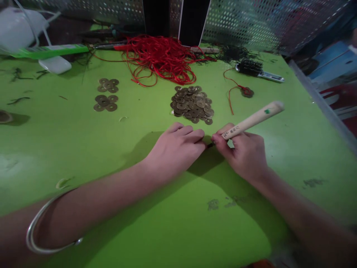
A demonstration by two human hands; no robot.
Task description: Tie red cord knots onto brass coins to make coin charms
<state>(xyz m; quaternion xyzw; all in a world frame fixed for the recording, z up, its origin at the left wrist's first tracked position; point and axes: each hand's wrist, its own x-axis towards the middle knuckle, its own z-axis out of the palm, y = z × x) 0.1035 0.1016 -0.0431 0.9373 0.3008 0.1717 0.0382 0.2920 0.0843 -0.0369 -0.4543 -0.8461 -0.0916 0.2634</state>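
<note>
And here's the right grip (247, 150), closed around the pale-handled tool (251, 121), dark tip right by the left grip (178, 149), fingers curled, contents hidden! Close tip work, it seems, demanding steady control. Coin pile (192, 104) just beyond both grips, red cord (164, 59) farther out.

Left of the coin pile (192, 105), passage lies open to the coin clusters (103, 101); red cord (164, 56) obstructs behind it, left hand (178, 149) in front.
</note>
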